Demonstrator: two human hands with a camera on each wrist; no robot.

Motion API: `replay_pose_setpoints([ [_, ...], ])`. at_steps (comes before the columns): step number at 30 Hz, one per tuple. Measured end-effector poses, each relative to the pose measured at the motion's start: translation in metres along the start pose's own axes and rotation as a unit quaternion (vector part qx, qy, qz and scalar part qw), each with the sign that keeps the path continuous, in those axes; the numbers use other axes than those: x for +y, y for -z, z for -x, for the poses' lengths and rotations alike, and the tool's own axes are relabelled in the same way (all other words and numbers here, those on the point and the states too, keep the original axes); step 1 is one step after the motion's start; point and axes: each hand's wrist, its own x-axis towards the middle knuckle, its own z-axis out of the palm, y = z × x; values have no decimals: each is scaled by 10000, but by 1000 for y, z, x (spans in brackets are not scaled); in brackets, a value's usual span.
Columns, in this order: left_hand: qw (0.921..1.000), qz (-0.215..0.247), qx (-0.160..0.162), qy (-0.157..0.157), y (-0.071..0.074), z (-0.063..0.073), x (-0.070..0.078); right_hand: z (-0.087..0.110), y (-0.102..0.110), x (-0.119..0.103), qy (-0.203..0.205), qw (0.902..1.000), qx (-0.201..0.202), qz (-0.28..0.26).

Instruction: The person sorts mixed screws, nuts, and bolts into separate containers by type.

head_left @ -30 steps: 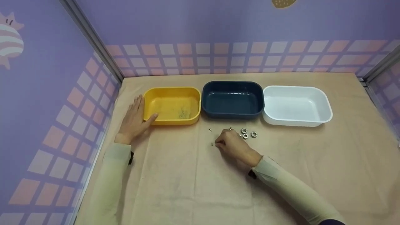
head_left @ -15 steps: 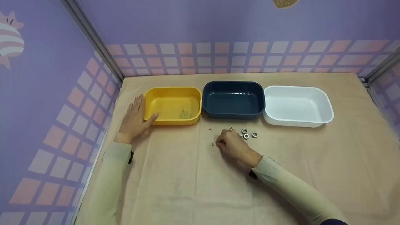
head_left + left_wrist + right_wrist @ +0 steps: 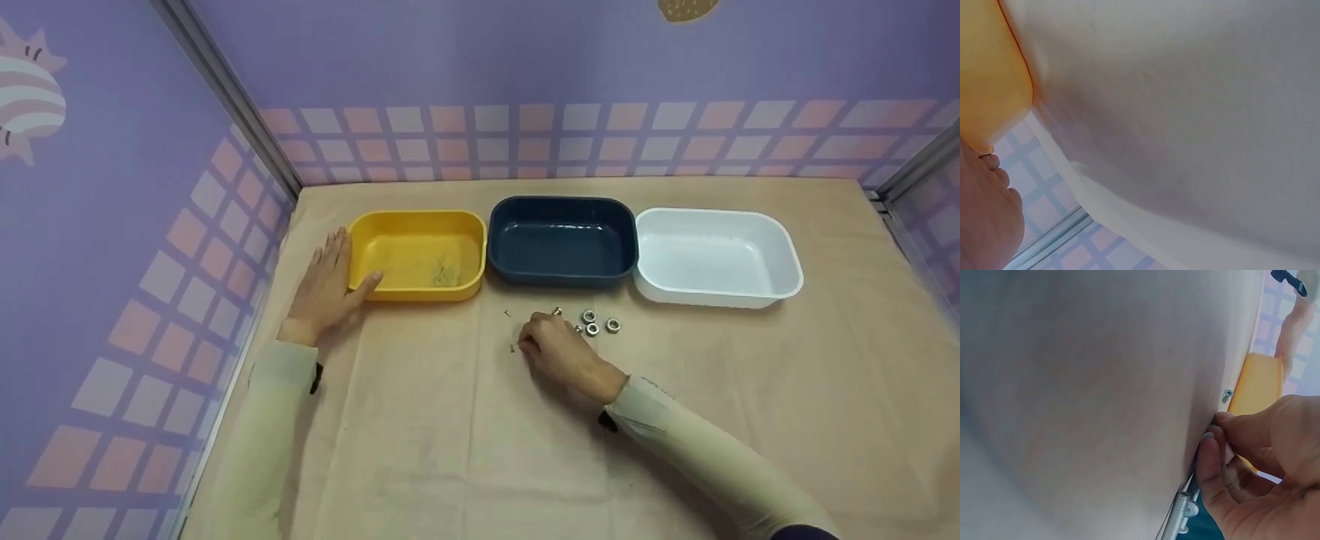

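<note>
My left hand [image 3: 324,289] rests with straight fingers along the left wall of the yellow tray [image 3: 360,255], its thumb over the front rim. Several thin metal pieces [image 3: 444,276], too small to name, lie in that tray. My right hand [image 3: 559,352] is down on the cloth with curled fingers. In the right wrist view its thumb and fingertips [image 3: 1207,444] come close together at the surface; whether they pinch something is hidden. A small cross-head screw [image 3: 1228,396] lies just beyond the thumb. Threaded bolts [image 3: 1176,514] lie beside the fingers. Another small screw [image 3: 507,313] is nearer the trays.
A dark blue tray [image 3: 562,279] stands mid-row, with a white tray [image 3: 716,296] right of it. Several hex nuts [image 3: 613,325] lie on the beige cloth [image 3: 420,420] in front of them. Patterned panels [image 3: 480,142] enclose the back and sides.
Both hands stay almost in place. The whole head view shifts very slightly, and the trays and small hardware keep their places.
</note>
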Motion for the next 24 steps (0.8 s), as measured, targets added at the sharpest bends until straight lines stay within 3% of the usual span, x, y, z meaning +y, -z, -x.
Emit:
replay_pose_setpoints([
  [11,10000,-17,-11,51,-1,0,-1,-8,18,-4,139,9991,-26,-401],
  [17,9999,115,-19,24,-2,2,-1,-14,28,-3,414,9972,66,-619],
  [24,9999,123,71,-31,-1,2,1,-24,28,-1,507,9947,71,-888],
])
